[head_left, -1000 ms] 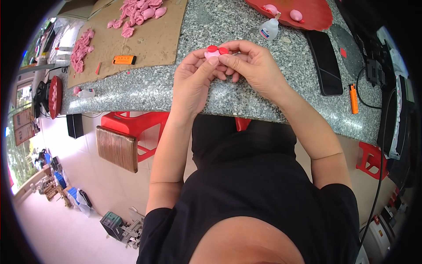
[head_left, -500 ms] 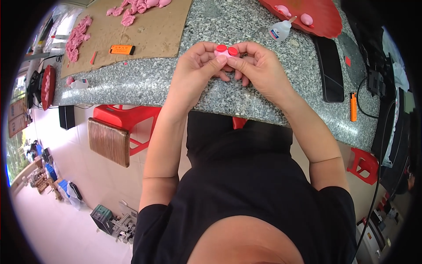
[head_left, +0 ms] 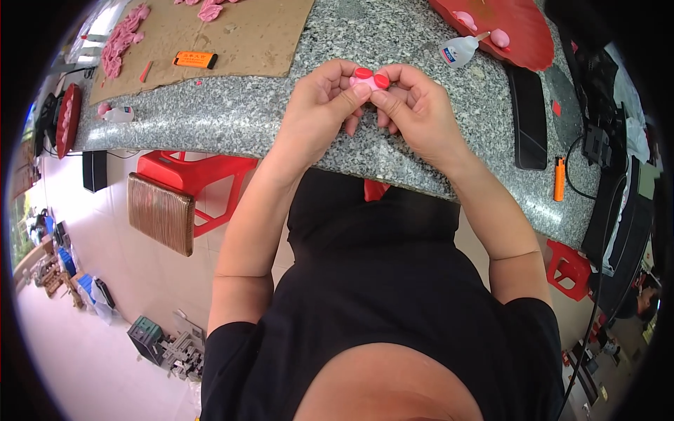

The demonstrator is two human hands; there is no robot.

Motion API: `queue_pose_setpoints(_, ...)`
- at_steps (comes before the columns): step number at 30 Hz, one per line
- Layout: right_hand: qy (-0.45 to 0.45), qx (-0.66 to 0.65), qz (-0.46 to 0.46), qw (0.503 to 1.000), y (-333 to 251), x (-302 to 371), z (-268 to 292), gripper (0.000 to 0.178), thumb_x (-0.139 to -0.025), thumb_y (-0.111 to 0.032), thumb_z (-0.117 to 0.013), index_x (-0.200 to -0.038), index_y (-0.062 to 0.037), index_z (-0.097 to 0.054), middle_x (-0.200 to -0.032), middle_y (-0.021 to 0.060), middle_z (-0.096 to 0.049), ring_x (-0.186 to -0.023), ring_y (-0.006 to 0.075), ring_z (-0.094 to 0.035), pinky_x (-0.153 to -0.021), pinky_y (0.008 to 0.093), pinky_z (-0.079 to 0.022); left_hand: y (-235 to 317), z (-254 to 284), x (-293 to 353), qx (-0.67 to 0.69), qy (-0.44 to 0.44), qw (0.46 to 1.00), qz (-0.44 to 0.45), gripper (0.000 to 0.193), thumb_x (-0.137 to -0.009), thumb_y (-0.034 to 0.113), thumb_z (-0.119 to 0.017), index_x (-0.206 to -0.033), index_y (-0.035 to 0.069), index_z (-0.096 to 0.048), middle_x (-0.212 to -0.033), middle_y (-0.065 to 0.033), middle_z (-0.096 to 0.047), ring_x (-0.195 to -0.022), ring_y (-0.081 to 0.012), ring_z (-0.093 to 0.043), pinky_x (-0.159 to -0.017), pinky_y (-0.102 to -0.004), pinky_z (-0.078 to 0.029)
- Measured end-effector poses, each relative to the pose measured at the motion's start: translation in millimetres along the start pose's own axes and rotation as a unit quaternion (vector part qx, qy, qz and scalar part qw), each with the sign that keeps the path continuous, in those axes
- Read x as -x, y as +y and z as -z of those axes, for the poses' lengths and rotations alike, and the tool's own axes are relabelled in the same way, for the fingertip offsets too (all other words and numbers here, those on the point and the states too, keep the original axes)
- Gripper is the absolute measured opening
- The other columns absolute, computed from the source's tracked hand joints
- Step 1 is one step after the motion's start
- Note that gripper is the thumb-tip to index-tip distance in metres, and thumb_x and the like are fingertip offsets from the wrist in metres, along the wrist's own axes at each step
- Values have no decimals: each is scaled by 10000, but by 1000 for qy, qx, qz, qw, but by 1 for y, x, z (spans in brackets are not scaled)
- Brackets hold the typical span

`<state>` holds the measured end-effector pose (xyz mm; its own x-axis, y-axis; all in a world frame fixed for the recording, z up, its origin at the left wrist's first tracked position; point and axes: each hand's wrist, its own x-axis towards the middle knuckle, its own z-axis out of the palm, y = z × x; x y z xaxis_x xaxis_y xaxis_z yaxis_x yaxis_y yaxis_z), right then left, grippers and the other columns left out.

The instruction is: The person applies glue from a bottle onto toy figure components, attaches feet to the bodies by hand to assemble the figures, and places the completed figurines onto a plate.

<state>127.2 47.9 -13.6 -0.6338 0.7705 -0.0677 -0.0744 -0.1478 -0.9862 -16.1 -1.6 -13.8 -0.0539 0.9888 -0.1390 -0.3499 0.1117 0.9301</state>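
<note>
Between both hands, above the speckled stone table (head_left: pixel 232 116), is a small pink piece (head_left: pixel 363 82) with two round red discs on its far side. My left hand (head_left: pixel 328 95) pinches its left end with thumb and fingers. My right hand (head_left: pixel 413 98) grips the right end the same way, the two thumb tips close together on the near side. Fingers cover part of the piece, so its full shape is hidden. A small clear squeeze bottle (head_left: pixel 460 51) with a thin nozzle lies to the right, by a red scalloped tray (head_left: pixel 523 35) holding pink rounded pieces.
Cardboard (head_left: pixel 246 49) at the far left carries pink pieces (head_left: pixel 125 38) and an orange lighter (head_left: pixel 195 59). A black phone (head_left: pixel 528 119) and another orange lighter (head_left: pixel 559 179) lie at right. Another bottle (head_left: pixel 119 114) lies near the left edge. A red stool (head_left: pixel 196 172) stands below.
The view has shifted slightly. Both hands keep hold of the pink piece, which is tilted a little differently, its right disc now lower.
</note>
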Motion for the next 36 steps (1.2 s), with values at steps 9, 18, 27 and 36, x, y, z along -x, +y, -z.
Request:
queue_pose_setpoints(9, 16, -25, -33, 999, -3, -5, 5, 151, -833, -93, -544, -941, 5, -508, -748, 16, -541, -591, 66, -525, -491, 188, -418, 3, 2, -5, -8, -6, 1000, 3, 235, -816, 126, -578, -945, -55, -502, -739, -54, -551, -583, -77, -502, -491, -188, -408)
queue_pose_setpoints(18, 70, 345, 201, 914, -19, 11, 0, 242, -727, -67, -624, -935, -44, -503, -826, 85, -515, -630, 220, -569, -541, 300, -462, -4, -9, -1, 166, 0, 986, -21, 254, -869, 145, -498, -1059, -24, -489, -931, -99, -568, -801, -160, -559, -709, -266, -464)
queue_pose_setpoints(27, 302, 450, 91, 835, -25, 0, 65, 438, -660, -205, -712, -978, 6, -497, -945, 129, -569, -789, 224, -557, -682, 327, -439, -12, -4, -7, 306, -28, 951, 18, 260, -887, 172, -458, -1079, -3, -467, -1046, -175, -539, -829, -212, -559, -690, -294, -468)
queue_pose_setpoints(36, 120, -66, 133, 982, -52, 9, 54, 362, -798, -77, -584, -1111, 17, -428, -902, 98, -557, -810, 164, -587, -708, 248, -470, -18, 2, -6, 326, -50, 944, -6, 286, -902, 215, -421, -1103, 12, -439, -1091, -217, -493, -838, -212, -541, -723, -290, -460)
